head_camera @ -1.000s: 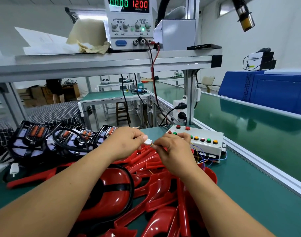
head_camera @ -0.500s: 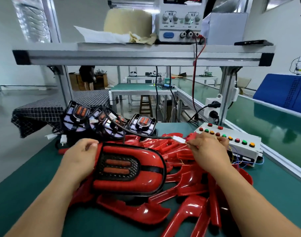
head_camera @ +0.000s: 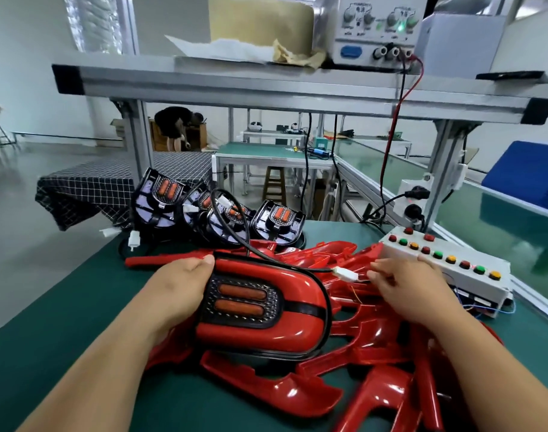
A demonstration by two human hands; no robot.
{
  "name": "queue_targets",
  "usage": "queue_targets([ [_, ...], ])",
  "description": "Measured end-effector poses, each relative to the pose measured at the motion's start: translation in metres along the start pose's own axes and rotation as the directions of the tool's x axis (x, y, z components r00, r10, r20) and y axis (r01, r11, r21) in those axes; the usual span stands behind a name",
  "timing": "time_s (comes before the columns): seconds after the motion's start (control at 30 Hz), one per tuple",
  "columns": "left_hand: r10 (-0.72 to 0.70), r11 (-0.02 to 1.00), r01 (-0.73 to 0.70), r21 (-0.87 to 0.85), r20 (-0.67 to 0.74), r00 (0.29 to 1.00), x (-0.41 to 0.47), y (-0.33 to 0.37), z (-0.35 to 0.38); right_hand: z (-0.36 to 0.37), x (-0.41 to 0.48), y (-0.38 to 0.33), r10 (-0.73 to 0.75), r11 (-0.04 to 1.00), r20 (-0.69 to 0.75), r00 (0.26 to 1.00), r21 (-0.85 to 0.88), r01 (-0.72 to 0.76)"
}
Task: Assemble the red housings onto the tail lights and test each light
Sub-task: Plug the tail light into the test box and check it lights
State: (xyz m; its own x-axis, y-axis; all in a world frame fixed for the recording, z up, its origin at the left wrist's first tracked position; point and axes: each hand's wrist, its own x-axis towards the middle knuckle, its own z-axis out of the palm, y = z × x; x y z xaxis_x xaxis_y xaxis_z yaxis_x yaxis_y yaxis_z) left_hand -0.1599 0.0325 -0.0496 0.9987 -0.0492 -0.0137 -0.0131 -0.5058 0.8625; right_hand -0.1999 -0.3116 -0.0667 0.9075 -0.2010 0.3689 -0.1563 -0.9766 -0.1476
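The left hand (head_camera: 176, 288) curls its fingers round the tail light (head_camera: 266, 307) at its nine-o'clock edge. The right hand (head_camera: 412, 288) bends fingers by the plug (head_camera: 345, 273), pinch unclear. Green mat (head_camera: 63, 322) shows at eight o'clock.
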Motion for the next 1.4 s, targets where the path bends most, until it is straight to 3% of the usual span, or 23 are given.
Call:
queue_targets([
  [0.23,-0.046,0.974,0.073,-0.213,0.132,0.99,-0.002,-0.002,0.008,0.007,0.0,0.002,0.011,1.0,-0.012,1.0,0.013,-0.01],
  [0.4,-0.042,0.897,0.117,-0.425,0.182,0.982,-0.005,0.003,0.018,0.005,0.0,0.0,0.016,1.0,-0.003,1.0,0.012,-0.016],
  [0.67,-0.003,0.785,0.155,-0.6,0.246,0.969,-0.008,0.006,0.022,-0.003,0.0,-0.003,0.032,0.998,0.009,0.999,0.05,-0.032],
  [0.87,0.005,0.662,0.155,-0.734,0.212,0.977,-0.001,0.006,0.028,-0.009,0.002,-0.008,0.054,0.998,-0.035,0.998,0.04,-0.052],
  [1.17,0.044,0.567,0.207,-0.797,0.28,0.959,0.005,0.001,0.041,-0.006,0.013,-0.019,0.226,0.971,0.127,0.966,-0.105,-0.213],
  [1.4,0.055,0.588,0.192,-0.786,0.276,0.96,0.002,0.003,0.041,-0.004,0.045,-0.009,0.214,0.97,0.207,0.955,-0.164,-0.182],
])
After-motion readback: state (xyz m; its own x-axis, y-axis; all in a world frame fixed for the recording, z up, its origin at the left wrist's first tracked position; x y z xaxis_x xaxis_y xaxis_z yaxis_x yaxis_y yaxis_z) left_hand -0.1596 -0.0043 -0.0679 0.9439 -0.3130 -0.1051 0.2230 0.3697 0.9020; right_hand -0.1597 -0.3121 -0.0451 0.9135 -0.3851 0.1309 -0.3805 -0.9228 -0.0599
